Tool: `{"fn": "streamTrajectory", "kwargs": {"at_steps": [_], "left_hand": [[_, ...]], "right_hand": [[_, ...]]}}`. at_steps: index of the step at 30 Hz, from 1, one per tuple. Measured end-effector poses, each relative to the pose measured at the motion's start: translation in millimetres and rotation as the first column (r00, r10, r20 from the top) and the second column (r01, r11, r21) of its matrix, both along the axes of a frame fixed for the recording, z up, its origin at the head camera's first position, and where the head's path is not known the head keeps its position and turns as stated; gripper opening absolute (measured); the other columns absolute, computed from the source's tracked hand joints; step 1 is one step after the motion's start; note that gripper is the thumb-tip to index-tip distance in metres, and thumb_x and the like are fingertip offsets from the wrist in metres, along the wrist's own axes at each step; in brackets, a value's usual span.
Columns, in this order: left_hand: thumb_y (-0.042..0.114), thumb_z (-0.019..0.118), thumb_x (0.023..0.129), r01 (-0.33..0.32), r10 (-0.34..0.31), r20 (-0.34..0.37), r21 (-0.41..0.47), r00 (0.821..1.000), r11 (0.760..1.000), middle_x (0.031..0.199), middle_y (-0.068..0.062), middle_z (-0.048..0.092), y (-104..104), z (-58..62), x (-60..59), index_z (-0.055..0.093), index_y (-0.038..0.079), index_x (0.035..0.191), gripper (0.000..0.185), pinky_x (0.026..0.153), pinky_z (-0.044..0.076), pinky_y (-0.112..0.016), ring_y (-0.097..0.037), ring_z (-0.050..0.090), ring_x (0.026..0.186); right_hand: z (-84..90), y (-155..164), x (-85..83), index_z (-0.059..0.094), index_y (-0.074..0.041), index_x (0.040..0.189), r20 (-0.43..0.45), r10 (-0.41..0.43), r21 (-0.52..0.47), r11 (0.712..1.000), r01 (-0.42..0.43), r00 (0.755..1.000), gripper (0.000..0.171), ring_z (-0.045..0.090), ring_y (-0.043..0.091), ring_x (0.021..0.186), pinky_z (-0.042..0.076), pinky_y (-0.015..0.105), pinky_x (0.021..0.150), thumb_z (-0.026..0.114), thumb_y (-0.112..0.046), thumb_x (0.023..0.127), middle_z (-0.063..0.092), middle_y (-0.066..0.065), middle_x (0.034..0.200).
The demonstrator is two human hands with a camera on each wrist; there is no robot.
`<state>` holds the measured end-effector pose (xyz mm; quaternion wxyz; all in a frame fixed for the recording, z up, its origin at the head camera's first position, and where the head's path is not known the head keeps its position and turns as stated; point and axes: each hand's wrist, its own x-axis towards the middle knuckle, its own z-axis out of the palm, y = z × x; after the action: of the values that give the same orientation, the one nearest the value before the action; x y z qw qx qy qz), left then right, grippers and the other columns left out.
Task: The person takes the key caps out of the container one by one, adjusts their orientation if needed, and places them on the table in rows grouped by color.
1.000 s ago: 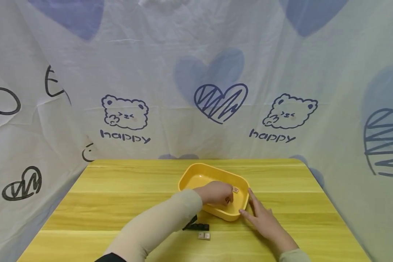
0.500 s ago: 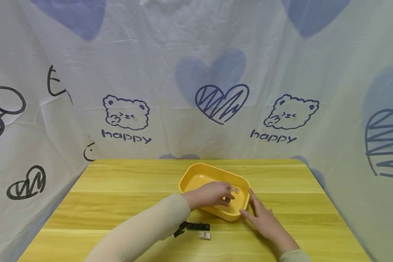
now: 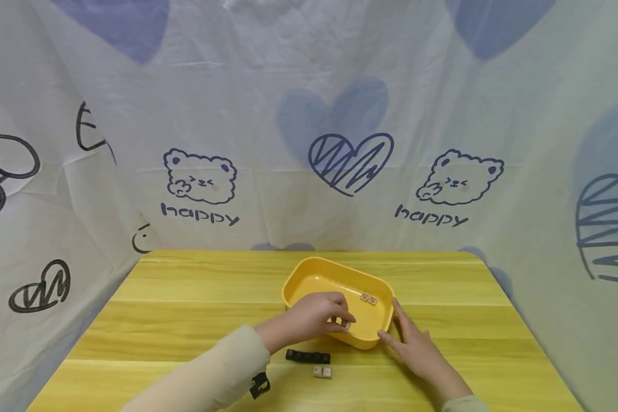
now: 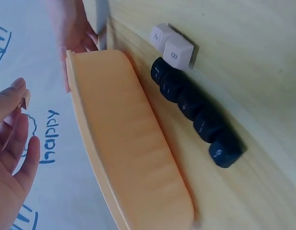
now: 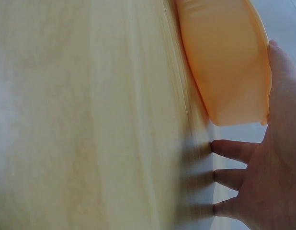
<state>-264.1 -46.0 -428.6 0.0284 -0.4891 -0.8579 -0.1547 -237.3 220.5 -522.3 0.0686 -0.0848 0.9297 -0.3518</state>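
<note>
A yellow tray (image 3: pixel 340 264) stands on the wooden table (image 3: pixel 185 297), with two small beige keycaps (image 3: pixel 368 298) lying inside near its right wall. My left hand (image 3: pixel 335 319) hovers over the tray's near rim and pinches a small light keycap (image 3: pixel 345 324); the left wrist view shows that keycap (image 4: pixel 26 98) at the fingertips above the tray (image 4: pixel 129 143). My right hand (image 3: pixel 405 335) lies flat on the table, fingers straight, touching the tray's right near corner (image 5: pixel 220 57). Its thumb (image 5: pixel 278 72) rests along the tray wall.
A row of black keycaps (image 3: pixel 308 357) (image 4: pixel 196 115) lies on the table just in front of the tray, and two white keycaps (image 3: pixel 321 372) (image 4: pixel 172 45) sit beside it. A printed cloth (image 3: pixel 309 143) walls in the table's back and sides.
My left hand has drawn back from inside the tray to its near rim, pinching a keycap. Two beige keycaps now show in the tray. The right hand stayed put.
</note>
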Motion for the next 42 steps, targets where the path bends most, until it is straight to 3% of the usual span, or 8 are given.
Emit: {"fn": "streamTrajectory", "kwargs": {"at_steps": [7,13,17,23,27,32,35,42], "left_hand": [[0.020,0.077,0.084,-0.050,0.041,0.069,0.131,0.997,0.990,0.092,0.008,0.060,-24.4,-7.3,18.8,0.077,0.013,0.104,0.021,0.070,0.044,-0.010,-0.003,0.058,0.080],[0.016,0.079,0.082,-0.128,0.098,0.166,0.179,0.981,0.975,0.091,0.011,0.059,-43.3,-18.6,33.8,0.076,0.015,0.106,0.025,0.065,0.044,-0.013,-0.003,0.056,0.077],[0.017,0.078,0.082,-0.198,0.145,0.256,0.192,0.956,0.961,0.091,0.016,0.058,-52.2,-27.7,39.8,0.076,0.017,0.106,0.024,0.065,0.045,-0.016,-0.002,0.055,0.077],[0.014,0.079,0.082,-0.339,0.232,0.387,0.234,0.892,0.911,0.090,0.014,0.064,-62.1,-43.9,48.1,0.076,0.011,0.101,0.020,0.070,0.052,-0.024,-0.004,0.059,0.080],[0.012,0.080,0.080,-0.419,0.305,0.414,0.217,0.858,0.882,0.090,0.011,0.068,-64.3,-53.4,50.5,0.076,0.010,0.098,0.019,0.069,0.052,-0.023,-0.001,0.059,0.077],[0.011,0.081,0.078,-0.475,0.347,0.453,0.206,0.821,0.856,0.087,0.010,0.071,-61.3,-62.5,55.0,0.078,0.012,0.095,0.017,0.066,0.051,-0.020,0.002,0.059,0.072],[0.012,0.083,0.077,-0.485,0.362,0.446,0.200,0.819,0.851,0.081,0.011,0.070,-58.5,-65.5,59.3,0.077,0.014,0.089,0.013,0.063,0.050,-0.019,0.003,0.059,0.068],[0.016,0.085,0.073,-0.509,0.446,0.329,0.136,0.832,0.850,0.072,0.016,0.063,-58.0,-70.8,66.0,0.076,0.016,0.083,0.014,0.061,0.047,-0.020,0.004,0.053,0.063]], "right_hand": [[-0.2,0.8,1.2,-0.001,-0.019,0.158,-0.016,0.001,-0.002,1.000,-0.001,1.000,0.087,0.021,0.045,0.140,0.001,0.073,0.103,0.048,-0.056,0.097,0.031,0.020,0.152],[0.7,2.0,2.7,-0.001,-0.020,0.158,-0.013,0.001,-0.012,1.000,-0.001,1.000,0.087,0.022,0.045,0.140,0.001,0.073,0.103,0.048,-0.056,0.097,0.032,0.020,0.152],[1.9,2.5,4.1,-0.002,-0.021,0.158,0.003,-0.003,-0.010,1.000,0.003,1.000,0.086,0.021,0.046,0.140,0.000,0.073,0.104,0.048,-0.056,0.097,0.030,0.020,0.152],[4.1,1.3,3.3,-0.002,-0.020,0.158,0.008,0.003,-0.008,1.000,-0.003,1.000,0.086,0.020,0.046,0.140,-0.001,0.073,0.103,0.047,-0.056,0.097,0.029,0.019,0.153],[4.6,0.7,1.1,-0.003,-0.020,0.158,0.008,0.009,-0.006,1.000,-0.009,1.000,0.087,0.020,0.046,0.140,-0.001,0.073,0.104,0.047,-0.057,0.097,0.030,0.019,0.153],[2.2,1.9,-0.3,-0.004,-0.021,0.158,0.002,0.013,-0.014,1.000,-0.013,1.000,0.086,0.020,0.046,0.140,-0.001,0.073,0.103,0.047,-0.055,0.098,0.032,0.019,0.152],[0.7,2.1,-0.3,-0.004,-0.021,0.158,-0.001,0.015,-0.012,1.000,-0.015,1.000,0.086,0.021,0.046,0.140,-0.001,0.074,0.103,0.047,-0.055,0.098,0.032,0.020,0.152],[-2.4,1.7,0.1,-0.004,-0.021,0.158,-0.003,0.016,-0.009,1.000,-0.016,1.000,0.086,0.021,0.046,0.140,0.000,0.073,0.103,0.046,-0.056,0.098,0.031,0.020,0.152]]}}
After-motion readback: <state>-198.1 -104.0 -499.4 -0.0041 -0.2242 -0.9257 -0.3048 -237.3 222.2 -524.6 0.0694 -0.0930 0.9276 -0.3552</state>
